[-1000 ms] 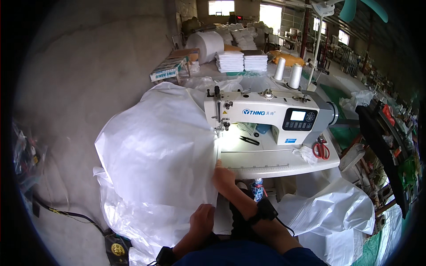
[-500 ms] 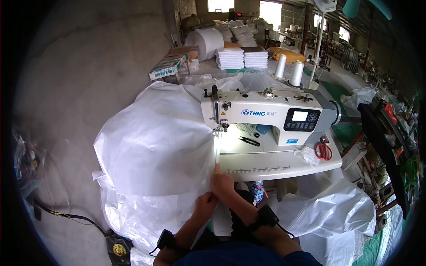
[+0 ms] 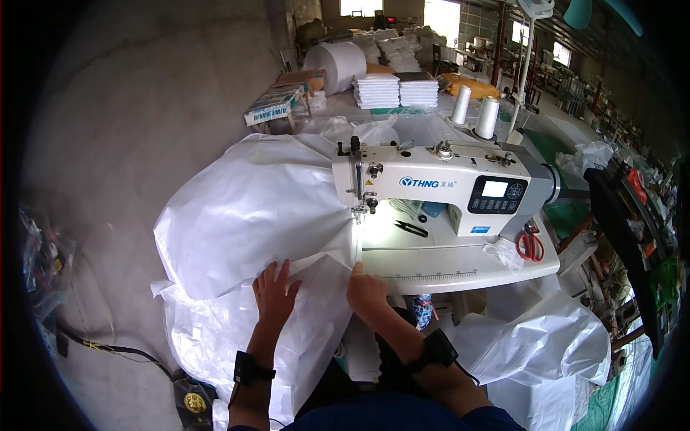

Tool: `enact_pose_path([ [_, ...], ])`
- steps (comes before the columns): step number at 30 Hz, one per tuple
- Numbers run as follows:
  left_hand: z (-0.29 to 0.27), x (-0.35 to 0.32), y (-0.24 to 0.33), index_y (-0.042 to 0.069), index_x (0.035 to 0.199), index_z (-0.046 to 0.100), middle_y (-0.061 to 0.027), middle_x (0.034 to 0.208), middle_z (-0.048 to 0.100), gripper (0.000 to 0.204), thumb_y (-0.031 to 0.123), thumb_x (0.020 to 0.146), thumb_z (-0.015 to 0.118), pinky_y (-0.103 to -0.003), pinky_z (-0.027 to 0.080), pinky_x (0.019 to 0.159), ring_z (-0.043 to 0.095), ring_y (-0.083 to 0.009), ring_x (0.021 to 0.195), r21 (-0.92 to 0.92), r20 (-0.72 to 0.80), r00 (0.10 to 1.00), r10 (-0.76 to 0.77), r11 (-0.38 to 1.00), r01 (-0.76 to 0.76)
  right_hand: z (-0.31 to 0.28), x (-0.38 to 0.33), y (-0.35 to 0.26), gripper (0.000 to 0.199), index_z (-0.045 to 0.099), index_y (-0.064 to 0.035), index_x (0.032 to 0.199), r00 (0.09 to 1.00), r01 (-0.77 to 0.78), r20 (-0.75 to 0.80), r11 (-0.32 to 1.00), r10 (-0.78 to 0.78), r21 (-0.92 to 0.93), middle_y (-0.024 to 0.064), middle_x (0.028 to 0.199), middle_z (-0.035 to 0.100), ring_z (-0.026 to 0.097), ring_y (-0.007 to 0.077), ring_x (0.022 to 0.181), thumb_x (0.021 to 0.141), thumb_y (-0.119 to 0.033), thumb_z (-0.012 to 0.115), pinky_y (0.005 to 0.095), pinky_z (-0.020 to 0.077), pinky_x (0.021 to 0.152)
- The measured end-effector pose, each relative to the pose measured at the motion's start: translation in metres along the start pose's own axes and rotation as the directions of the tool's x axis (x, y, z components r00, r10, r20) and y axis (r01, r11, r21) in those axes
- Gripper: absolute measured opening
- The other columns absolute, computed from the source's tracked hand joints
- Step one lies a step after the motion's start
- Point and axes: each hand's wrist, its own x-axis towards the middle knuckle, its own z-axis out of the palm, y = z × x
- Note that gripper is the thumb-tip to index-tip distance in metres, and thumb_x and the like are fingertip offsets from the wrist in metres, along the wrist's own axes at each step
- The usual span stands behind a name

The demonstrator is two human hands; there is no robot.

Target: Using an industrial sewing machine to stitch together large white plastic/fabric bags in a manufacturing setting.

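Observation:
A big white plastic sheet (image 3: 248, 208) billows to the left of the white sewing machine (image 3: 431, 172), its right edge running under the lit needle area. My left hand (image 3: 273, 291) lies on the sheet with its fingers spread, short of the machine bed. At the front edge of the bed, my right hand (image 3: 366, 291) is closed on the sheet's edge, index finger pointing toward the needle. Both wrists carry black strapped devices. The needle tip itself is lost in glare.
Black thread snips (image 3: 411, 228) lie on the machine bed, and red-handled scissors (image 3: 530, 247) sit at its right end. Two white thread cones (image 3: 487, 118) stand behind the machine. More white sheeting (image 3: 532, 337) hangs at lower right. Folded white stacks (image 3: 377, 91) rest farther back.
My left hand has left the right hand's side, moved left and up, and opened onto the sheet. The sheet's near part has creased. My right hand keeps its hold. The view has shifted slightly.

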Motion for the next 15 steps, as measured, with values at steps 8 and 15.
enact_pose_path([
  [8,0.037,0.038,-0.063,0.015,0.129,0.059,-0.0158,0.133,0.052,0.048,0.037,0.087,0.065,-0.056,0.029,0.108,0.046,-0.0351,0.126,-0.009,0.09,0.994,0.064,0.998,-0.064,0.008,0.042,0.006,0.049,0.049,0.0117,0.132,0.994,0.033,-0.095,0.99,-0.046,-0.138,0.0131,0.078,0.072,0.072,0.027,0.069,0.088,-0.011,0.05,0.0392,0.0556,0.061],
  [15,0.051,0.078,-0.072,0.015,0.13,0.06,-0.0179,0.137,0.048,0.049,0.04,0.088,0.064,-0.057,0.025,0.111,0.041,-0.0363,0.131,-0.088,0.146,0.988,0.058,0.995,-0.045,0.014,0.09,0.014,0.042,0.056,0.0068,0.126,0.99,0.004,-0.138,0.993,-0.021,-0.119,0.0131,0.081,0.072,0.071,0.0293,0.073,0.09,-0.013,0.049,0.0409,0.055,0.064],
])
